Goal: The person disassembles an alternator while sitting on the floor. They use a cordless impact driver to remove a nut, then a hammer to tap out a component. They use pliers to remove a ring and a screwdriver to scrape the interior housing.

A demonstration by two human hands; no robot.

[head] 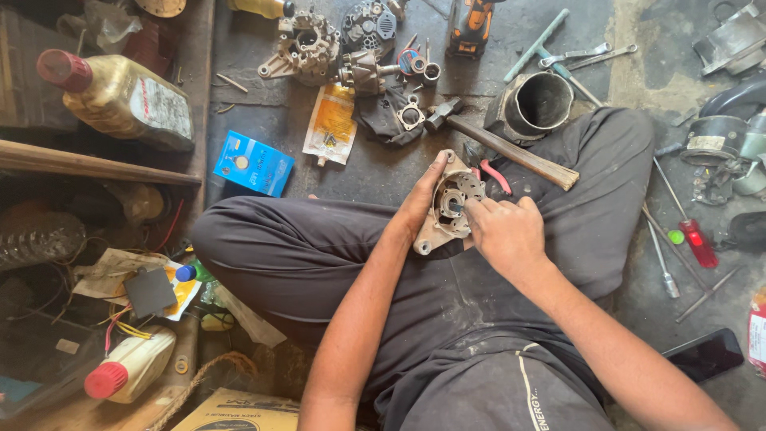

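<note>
Both hands grip a metal housing (448, 209), left hand (420, 201) cradling, right hand (501, 231) fingertips hiding its centre.

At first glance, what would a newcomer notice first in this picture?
First, the metal housing at the centre, held over the lap: the left hand grips its edge and the right hand pokes into its middle. Next, the hammer just beyond it on the floor, and the oil bottle on the shelf at upper left.
</note>
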